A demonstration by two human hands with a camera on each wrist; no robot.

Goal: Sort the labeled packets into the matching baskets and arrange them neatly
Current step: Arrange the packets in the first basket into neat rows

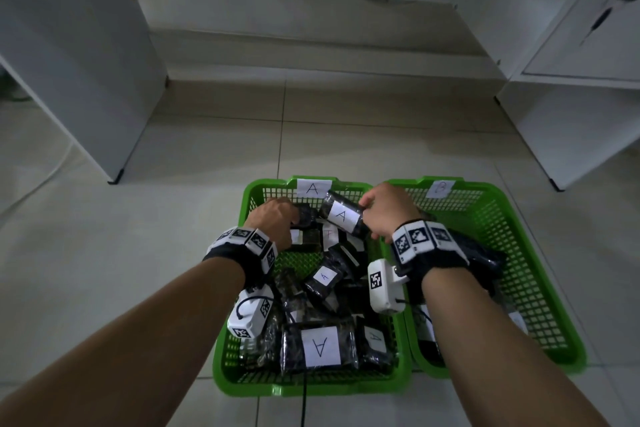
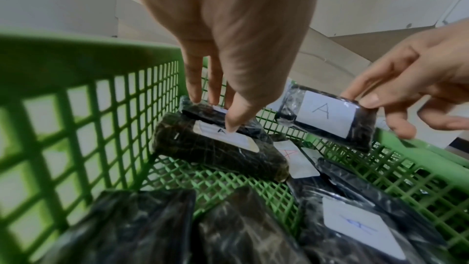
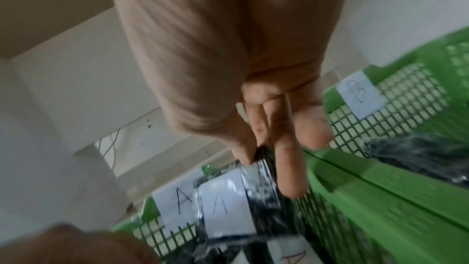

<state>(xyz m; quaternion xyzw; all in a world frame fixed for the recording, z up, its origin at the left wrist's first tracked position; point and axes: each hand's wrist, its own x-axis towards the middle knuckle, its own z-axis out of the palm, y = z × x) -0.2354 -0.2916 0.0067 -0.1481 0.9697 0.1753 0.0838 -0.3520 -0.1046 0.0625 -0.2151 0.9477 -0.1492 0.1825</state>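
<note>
Over basket A point(image 1: 258, 185), the right hand point(image 1: 388, 215) pinches a black, A-labelled packet point(image 1: 341, 217).

glossy film packets point(image 2: 327, 115), plastic mesh basket point(image 2: 76, 107)

I see two green baskets, basket A point(image 1: 311, 389) and basket B point(image 1: 540, 288). At least seven dark packets point(image 1: 320, 345) lie in A; B's I cannot count

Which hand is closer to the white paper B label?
Right. The right hand sits just left of the white paper B label; the left hand is farther left.
</note>
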